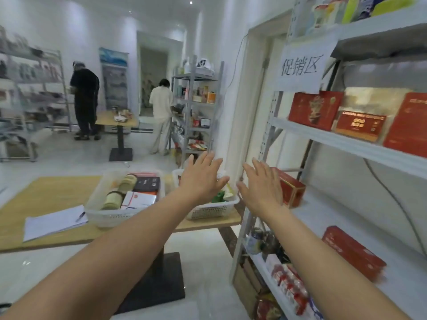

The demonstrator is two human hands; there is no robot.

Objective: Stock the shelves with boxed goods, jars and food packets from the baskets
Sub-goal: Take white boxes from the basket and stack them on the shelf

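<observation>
Both the left hand (200,180) and right hand (262,184) (fingers spread flat, holding nothing) hover above the right basket (211,210) beside the shelves (346,144).

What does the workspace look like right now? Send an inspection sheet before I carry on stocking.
Surface: wooden table holds both baskets.
Job's things: left basket holds jars and boxes; right basket holds packets; shelf already carries red boxes.
Clutter: papers and a pen on the table.
Hands: left hand above the right basket, right hand by the shelf; fingers straight, both hold nothing.
Cables: dark cable hangs behind the shelf.
Surroundings: person in black and person in white at far shelves.
</observation>
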